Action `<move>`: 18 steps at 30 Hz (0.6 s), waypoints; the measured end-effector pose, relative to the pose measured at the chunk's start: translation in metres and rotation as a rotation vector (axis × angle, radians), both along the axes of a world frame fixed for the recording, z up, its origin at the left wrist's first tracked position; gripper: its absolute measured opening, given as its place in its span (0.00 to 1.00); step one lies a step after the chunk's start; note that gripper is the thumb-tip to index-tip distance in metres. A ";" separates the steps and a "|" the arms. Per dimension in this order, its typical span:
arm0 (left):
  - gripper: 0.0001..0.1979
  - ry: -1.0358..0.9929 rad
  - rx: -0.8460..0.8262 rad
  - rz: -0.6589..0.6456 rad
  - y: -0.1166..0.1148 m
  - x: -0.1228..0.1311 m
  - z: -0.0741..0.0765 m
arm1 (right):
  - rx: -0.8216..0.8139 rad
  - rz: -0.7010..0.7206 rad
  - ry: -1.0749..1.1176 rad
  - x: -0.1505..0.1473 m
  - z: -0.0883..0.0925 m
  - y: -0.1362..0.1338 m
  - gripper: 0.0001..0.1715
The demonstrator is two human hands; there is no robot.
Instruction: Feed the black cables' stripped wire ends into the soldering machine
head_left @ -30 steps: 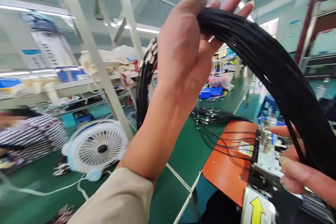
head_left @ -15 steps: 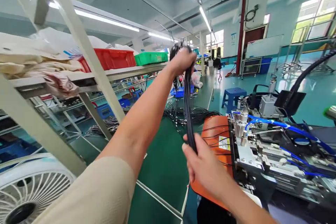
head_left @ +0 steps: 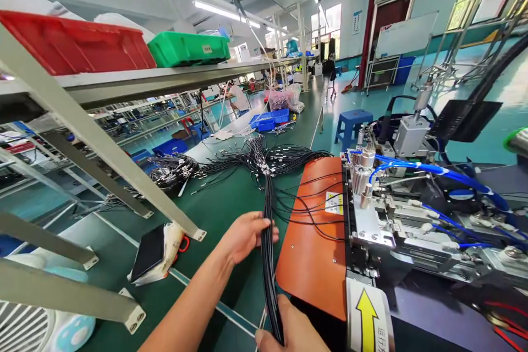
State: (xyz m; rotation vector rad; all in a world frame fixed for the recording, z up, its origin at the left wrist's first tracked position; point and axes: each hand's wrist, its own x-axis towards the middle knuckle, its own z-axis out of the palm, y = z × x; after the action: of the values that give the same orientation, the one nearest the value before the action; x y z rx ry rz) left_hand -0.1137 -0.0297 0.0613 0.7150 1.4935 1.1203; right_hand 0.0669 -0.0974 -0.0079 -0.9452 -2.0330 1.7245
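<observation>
Centre: left hand (head_left: 246,235) curled round long black cable bundle (head_left: 268,261) | bottom: right hand (head_left: 295,330) gripping it | far end apparently laid on green tabletop (head_left: 218,201), rest unreleased

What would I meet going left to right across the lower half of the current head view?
White fan → dark flat item on the table → held black cable bundle → orange plate → yellow arrow.

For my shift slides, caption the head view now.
Right hand grips a black cable bundle, left hand curled around it, beside an orange panel.
</observation>
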 end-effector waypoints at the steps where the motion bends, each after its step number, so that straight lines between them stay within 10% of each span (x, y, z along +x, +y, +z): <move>1: 0.11 -0.042 -0.025 -0.011 -0.013 0.007 -0.004 | -0.019 0.044 0.049 0.003 0.002 0.004 0.17; 8: 0.09 -0.367 -0.027 -0.006 -0.040 0.033 -0.015 | -0.298 0.039 0.151 0.019 0.013 0.033 0.32; 11: 0.08 -0.453 -0.022 -0.045 -0.033 0.029 -0.013 | -0.252 -0.031 0.179 0.011 0.019 0.034 0.23; 18: 0.18 -0.261 -0.067 0.045 0.027 -0.014 -0.005 | 0.030 -0.125 -0.191 -0.021 0.023 0.015 0.10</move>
State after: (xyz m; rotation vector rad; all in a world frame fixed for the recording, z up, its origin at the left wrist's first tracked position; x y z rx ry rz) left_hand -0.1279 -0.0023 0.0560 0.4709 1.3228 1.1452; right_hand 0.0458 -0.0825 0.0153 -1.2415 -2.0591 1.5883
